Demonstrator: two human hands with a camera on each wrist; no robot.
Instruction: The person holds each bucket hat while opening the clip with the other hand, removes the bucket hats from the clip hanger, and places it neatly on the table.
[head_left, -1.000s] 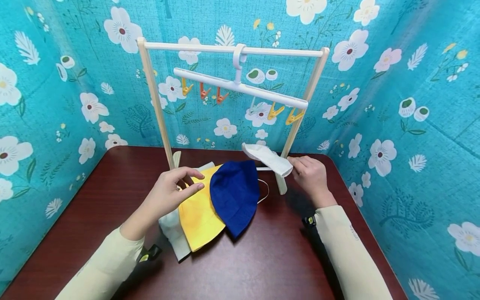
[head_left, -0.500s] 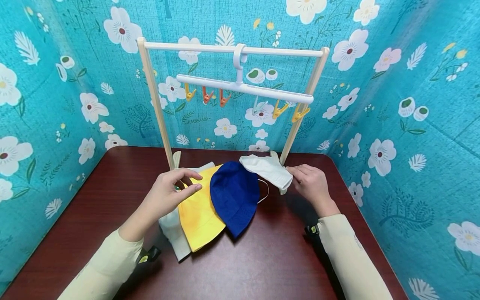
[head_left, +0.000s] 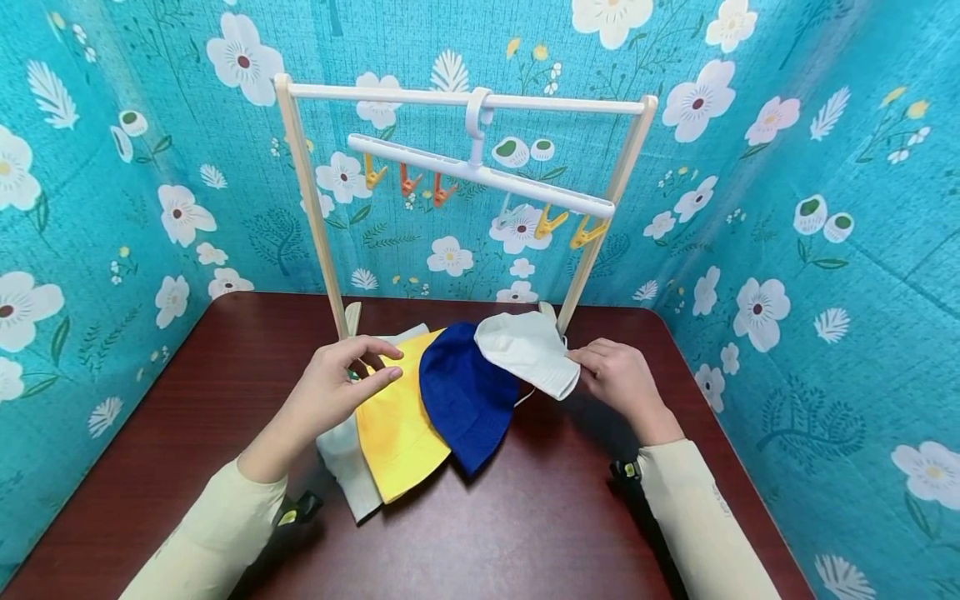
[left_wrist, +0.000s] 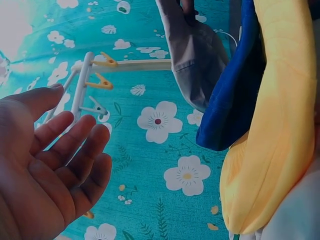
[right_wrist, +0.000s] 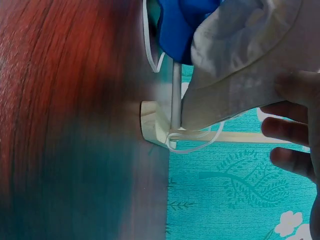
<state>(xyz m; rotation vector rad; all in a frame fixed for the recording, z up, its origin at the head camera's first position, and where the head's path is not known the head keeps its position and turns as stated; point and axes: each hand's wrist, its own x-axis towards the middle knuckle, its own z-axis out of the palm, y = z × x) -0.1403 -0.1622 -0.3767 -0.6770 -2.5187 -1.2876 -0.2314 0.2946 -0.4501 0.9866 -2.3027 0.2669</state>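
Note:
My right hand (head_left: 618, 382) pinches the edge of a small white bucket hat (head_left: 521, 348), held up at the right end of a row of hats. In the right wrist view the thumb lies on the white hat's brim (right_wrist: 225, 100), and a thin white cord hangs beneath. Overlapping the white hat is a dark blue bucket hat (head_left: 468, 408), which lies partly on a yellow hat (head_left: 401, 433). Under the yellow one, a pale grey-white hat (head_left: 352, 471) shows at the left. My left hand (head_left: 348, 373) hovers over the yellow hat's left side, fingers loosely bent and holding nothing.
Behind the hats stands a wooden rack (head_left: 311, 192). From its top bar hangs a white hanger (head_left: 480, 172), with several coloured clips such as a yellow clip (head_left: 551, 222). Floral teal cloth (head_left: 847, 375) encloses the dark red table (head_left: 525, 533) at the back and sides.
The white hat has come down and slightly left over the blue hat, its crown spreading fuller. My right hand lowers with it. The hanger swings slightly; the left hand stays almost still.

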